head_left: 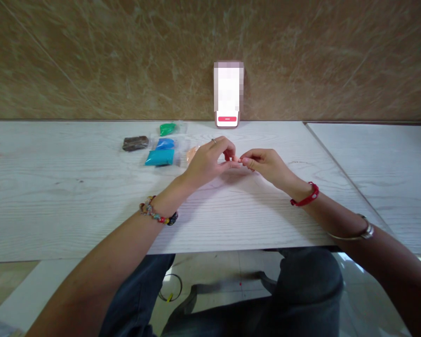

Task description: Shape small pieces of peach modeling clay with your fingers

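Note:
Over the middle of the table, my left hand [214,157] pinches a small peach-coloured piece of clay [235,159] between thumb and fingers. From the other side, my right hand [263,163] meets it, its thumb and forefinger pressed together at the same piece. The fingers cover most of the piece, so its shape is hard to make out. Partly behind my left hand lies a clear packet of peach clay [191,153]. Further left are packets of teal clay [160,157], blue clay [165,143], green clay [167,129] and brown clay [135,143].
A phone [227,96] with a lit screen leans upright against the brown marbled wall [108,61]. Both hands are above the white wood-grain table [73,201]; a seam runs across its right side. Below the front edge, my legs [308,285] and a dark cable loop [170,287] show.

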